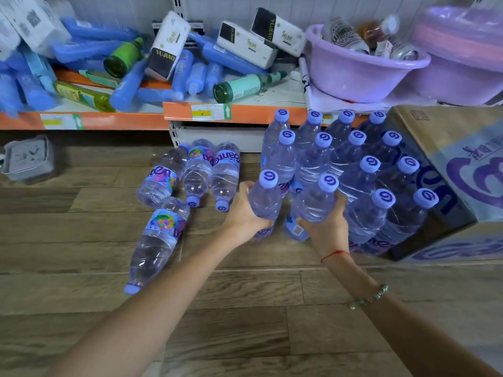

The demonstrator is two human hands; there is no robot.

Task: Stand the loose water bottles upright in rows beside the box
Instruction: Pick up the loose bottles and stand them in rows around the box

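Left hand (245, 210): its grip is clamped around the body of a water bottle (265, 205), which is held upright with its purple cap at the top.
Right hand (328, 227): its grip is wrapped around a second bottle (315, 202), also held cap-up; a red thread and a beaded bracelet are worn on this wrist and forearm.
Held bottles: both are kept side by side at the 9 o'clock edge of the standing group, their bases low over the floor (contact with the floor cannot be told).
Standing bottles (362, 170): rows of upright bottles with purple caps are packed close together, set directly against the box.
Box (446, 159): a cardboard carton with purple print is seen at 3 o'clock of the standing rows, touching them.
Loose bottles: three (198, 170) are laid on their sides at 10 o'clock of the left hand, close against each other; a fourth (156, 243) is laid at 8 o'clock of that hand, its cap pointed toward the viewer.
Floor (245, 308): wood-look planks are seen under everything.
Shelf (234, 111): an orange-edged shelf is seen at 12 o'clock, cluttered with blue bottles, green bottles and white packets.
Basin (359, 69): a lilac plastic tub is placed on the shelf at 1 o'clock, with cans and bottles inside.
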